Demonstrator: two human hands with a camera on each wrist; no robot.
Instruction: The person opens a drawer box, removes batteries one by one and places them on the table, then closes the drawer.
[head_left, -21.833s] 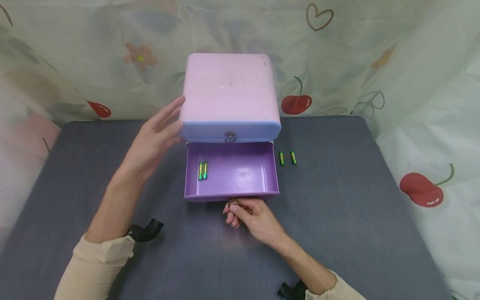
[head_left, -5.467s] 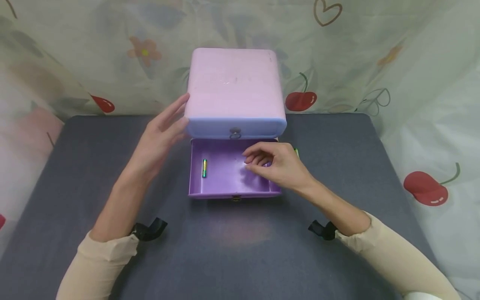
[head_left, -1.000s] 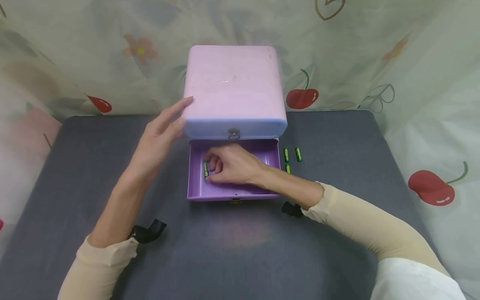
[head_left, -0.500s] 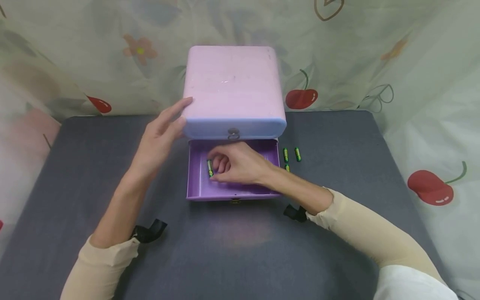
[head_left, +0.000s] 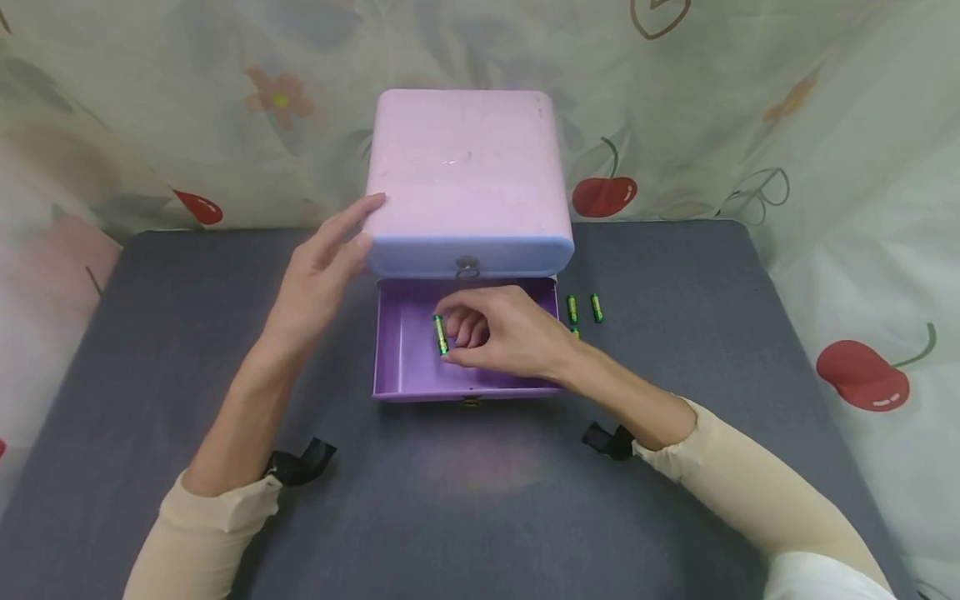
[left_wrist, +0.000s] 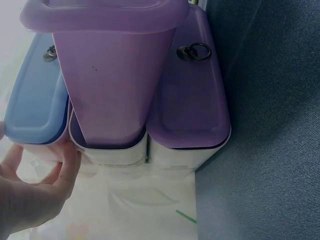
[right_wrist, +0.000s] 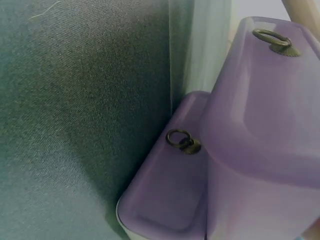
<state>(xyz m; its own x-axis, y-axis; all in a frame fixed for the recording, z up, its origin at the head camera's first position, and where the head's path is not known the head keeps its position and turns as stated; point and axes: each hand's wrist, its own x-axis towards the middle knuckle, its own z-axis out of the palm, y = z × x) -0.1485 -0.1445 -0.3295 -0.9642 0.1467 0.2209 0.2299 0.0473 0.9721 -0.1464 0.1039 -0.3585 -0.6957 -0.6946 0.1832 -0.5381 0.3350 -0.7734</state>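
Between thumb and index finger, my right hand [head_left: 510, 333] pinches a small green battery [head_left: 441, 335] over the pulled-out purple drawer [head_left: 397, 375]. That drawer belongs to a pink drawer unit [head_left: 465, 162]. My left hand [head_left: 311, 275] rests on the unit's left side with fingers extended, one fingertip at the top edge. In the left wrist view, the left hand [left_wrist: 40, 192] lies beside the shut blue drawer [left_wrist: 37, 95]. The right wrist view shows the open drawer's front [right_wrist: 280, 100] with its ring pull; the battery does not show there.
Several inches right of the drawer, three green batteries lie on the grey table [head_left: 675, 333], including a farther one [head_left: 597, 308] and a nearer one [head_left: 572, 309]. A shut lower purple drawer [left_wrist: 190, 95] sits under the open one. A patterned curtain [head_left: 262, 167] hangs behind.
Earlier two batteries lay in the drawer and two on the table; now three are on the table. Within the last second my right hand has carried the pinched battery rightward from the drawer's left side.
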